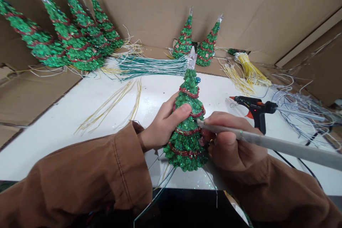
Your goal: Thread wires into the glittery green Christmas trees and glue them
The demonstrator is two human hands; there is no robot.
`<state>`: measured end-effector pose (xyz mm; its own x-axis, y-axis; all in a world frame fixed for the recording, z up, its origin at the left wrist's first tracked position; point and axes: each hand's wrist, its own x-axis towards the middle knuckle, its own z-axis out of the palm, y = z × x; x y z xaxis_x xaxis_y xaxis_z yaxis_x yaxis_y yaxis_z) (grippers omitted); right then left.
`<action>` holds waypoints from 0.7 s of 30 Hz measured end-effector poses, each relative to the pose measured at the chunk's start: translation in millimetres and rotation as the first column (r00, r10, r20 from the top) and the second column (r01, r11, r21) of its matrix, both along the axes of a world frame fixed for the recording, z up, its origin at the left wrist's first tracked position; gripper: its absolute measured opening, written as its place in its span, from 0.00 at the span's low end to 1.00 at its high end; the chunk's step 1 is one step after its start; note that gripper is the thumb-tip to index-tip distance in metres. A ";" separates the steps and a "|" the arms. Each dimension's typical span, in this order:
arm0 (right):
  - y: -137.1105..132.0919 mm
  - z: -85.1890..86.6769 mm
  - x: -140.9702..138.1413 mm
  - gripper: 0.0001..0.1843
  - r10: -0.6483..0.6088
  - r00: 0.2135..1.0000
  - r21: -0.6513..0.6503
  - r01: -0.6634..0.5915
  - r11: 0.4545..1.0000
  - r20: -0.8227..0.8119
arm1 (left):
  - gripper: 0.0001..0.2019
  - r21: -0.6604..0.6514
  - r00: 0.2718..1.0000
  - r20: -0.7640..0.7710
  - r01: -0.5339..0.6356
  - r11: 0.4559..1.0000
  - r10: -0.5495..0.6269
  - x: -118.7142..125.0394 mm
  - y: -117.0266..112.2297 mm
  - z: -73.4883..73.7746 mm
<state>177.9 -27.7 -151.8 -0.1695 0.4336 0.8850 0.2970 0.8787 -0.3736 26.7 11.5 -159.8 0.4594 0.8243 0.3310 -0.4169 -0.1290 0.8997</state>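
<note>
Had four glittery green Christmas tree figurines point(72, 39) at far left and two more point(207, 48) at far right of centre, before a cardboard wall point(235, 0). Saw a bundle of green and white wires point(152, 66) across the far part of the white tabletop point(157, 92), with loose yellowish wires point(107, 104) nearer on the left and yellow-and-white wires point(251, 69) at far right. Found a black hot glue gun point(258, 110) just beyond the right hand point(235, 149), beside tangled pale wires point(294, 105).

Held a star-topped tree figurine point(190, 124) upright at near centre, blocking sight of the bundle's right end. Wrapped the left hand point(162, 124) around its left side, with thumb pressed on the front and fingers mostly hidden behind. Pinched a slender grey tool point(267, 140) between right thumb and forefinger, with its tip at the tree's right side; could not tell whether touching.
</note>
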 end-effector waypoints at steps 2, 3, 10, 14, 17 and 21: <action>0.2 1.5 -2.1 0.14 0.031 0.999 0.062 -0.029 0.998 -0.029 | 0.18 0.005 1.000 -0.009 0.001 1.000 -0.001 0.0 0.3 -0.9; 0.5 2.1 -2.8 0.15 0.037 0.999 0.064 -0.036 0.997 -0.015 | 0.18 0.005 1.000 -0.013 0.002 1.000 -0.002 -0.1 0.5 -1.4; 1.2 5.1 -2.7 0.17 0.077 0.997 0.082 -0.078 0.994 0.007 | 0.19 -0.006 1.000 -0.023 -0.002 1.000 0.002 -0.6 0.0 -1.0; -0.9 7.3 0.5 0.17 0.082 0.996 0.071 -0.084 0.994 0.029 | 0.19 -0.023 1.000 -0.024 0.009 1.000 -0.009 0.1 -0.8 -1.7; -0.8 7.5 0.8 0.16 0.069 0.992 0.046 -0.074 0.996 0.109 | 0.19 -0.017 1.000 -0.022 0.009 1.000 -0.009 0.7 -0.5 -3.1; 0.3 13.3 -2.6 0.11 -0.066 0.996 0.069 0.062 0.996 0.055 | 0.18 -0.026 0.999 -0.016 -0.034 0.999 0.034 0.5 1.6 -1.0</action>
<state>175.3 -27.4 -138.5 -0.1945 0.3855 0.9020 0.3730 0.8795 -0.2954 27.2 13.1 -160.8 0.4356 0.8478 0.3024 -0.3987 -0.1195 0.9093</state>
